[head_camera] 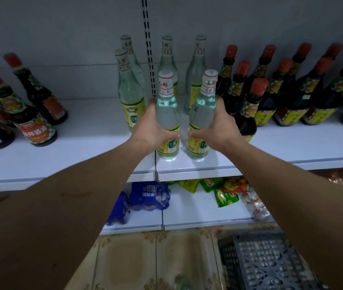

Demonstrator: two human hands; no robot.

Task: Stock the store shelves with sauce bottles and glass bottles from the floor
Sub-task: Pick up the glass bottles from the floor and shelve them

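Observation:
Two clear glass bottles with white caps and yellow-green labels stand near the front edge of the white shelf (187,167). My left hand (151,126) grips the left bottle (167,109) around its body. My right hand (218,124) grips the right bottle (203,110) the same way. Both bottles are upright with their bases on the shelf. Several more clear bottles (128,91) stand behind them near the back wall. Dark sauce bottles with red caps fill the shelf's right part (288,91), and a few more (34,124) stand at the left.
A slotted upright (148,49) runs up the back wall. On the lower shelf lie blue packs (148,195) and colourful snack bags (225,191). A dark plastic crate (271,260) sits on the tiled floor at the lower right.

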